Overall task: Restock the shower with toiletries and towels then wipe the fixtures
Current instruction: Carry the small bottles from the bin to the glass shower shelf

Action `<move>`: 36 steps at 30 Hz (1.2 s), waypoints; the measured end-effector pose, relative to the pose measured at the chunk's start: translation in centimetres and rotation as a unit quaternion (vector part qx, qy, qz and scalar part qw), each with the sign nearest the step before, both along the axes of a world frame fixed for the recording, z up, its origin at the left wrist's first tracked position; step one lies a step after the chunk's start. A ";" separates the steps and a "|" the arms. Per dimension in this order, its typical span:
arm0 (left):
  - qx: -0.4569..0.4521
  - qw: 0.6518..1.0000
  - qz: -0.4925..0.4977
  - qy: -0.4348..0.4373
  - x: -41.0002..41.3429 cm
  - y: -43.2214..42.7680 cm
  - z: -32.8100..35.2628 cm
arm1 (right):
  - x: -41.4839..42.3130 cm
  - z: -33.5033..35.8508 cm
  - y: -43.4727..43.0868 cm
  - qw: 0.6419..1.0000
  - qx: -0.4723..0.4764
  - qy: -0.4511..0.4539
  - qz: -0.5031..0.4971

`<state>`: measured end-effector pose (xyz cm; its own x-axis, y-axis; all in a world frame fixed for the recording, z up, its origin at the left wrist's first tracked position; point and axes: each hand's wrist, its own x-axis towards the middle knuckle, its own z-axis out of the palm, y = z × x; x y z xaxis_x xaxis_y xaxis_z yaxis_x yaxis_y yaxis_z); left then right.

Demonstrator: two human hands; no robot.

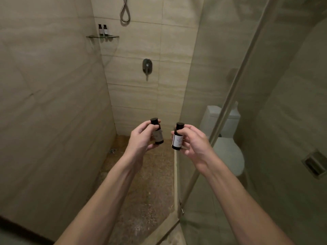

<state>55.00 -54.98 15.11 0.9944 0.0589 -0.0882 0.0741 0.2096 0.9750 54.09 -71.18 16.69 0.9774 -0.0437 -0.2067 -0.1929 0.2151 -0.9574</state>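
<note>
The left hand (141, 138) grips a small dark brown plastic bottle with a black cap (157, 132), cap up, tilted slightly left. The right hand (193, 141) holds a matching white-labelled dark bottle (177, 137), nearly upright, just beside it.

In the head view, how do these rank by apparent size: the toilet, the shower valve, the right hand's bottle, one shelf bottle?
Largest to smallest:
toilet
bottle in the right hand, enlarged by nearness
shower valve
shelf bottle
</note>
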 end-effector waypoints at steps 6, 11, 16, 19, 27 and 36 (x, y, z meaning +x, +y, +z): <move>0.018 0.999 0.035 -0.010 7.5 -0.4 1.2 | 8.8 0.7 -0.9 0.999 0.011 -0.018 0.048; 0.060 0.996 0.071 -0.019 11.9 1.8 3.4 | 15.4 1.7 0.3 0.997 0.016 -0.013 0.074; 0.063 0.986 0.156 -0.013 15.4 5.1 4.8 | 19.6 2.6 3.1 0.997 0.042 -0.047 0.048; 0.066 0.981 0.183 -0.019 17.9 7.4 5.3 | 22.5 3.2 5.1 0.996 0.040 -0.058 0.049; 0.072 0.974 0.207 -0.063 26.7 13.8 6.0 | 32.0 4.7 11.6 0.992 0.038 -0.102 0.064; 0.106 0.974 0.184 -0.077 41.5 25.1 7.8 | 47.8 5.2 21.8 0.993 0.019 -0.103 0.047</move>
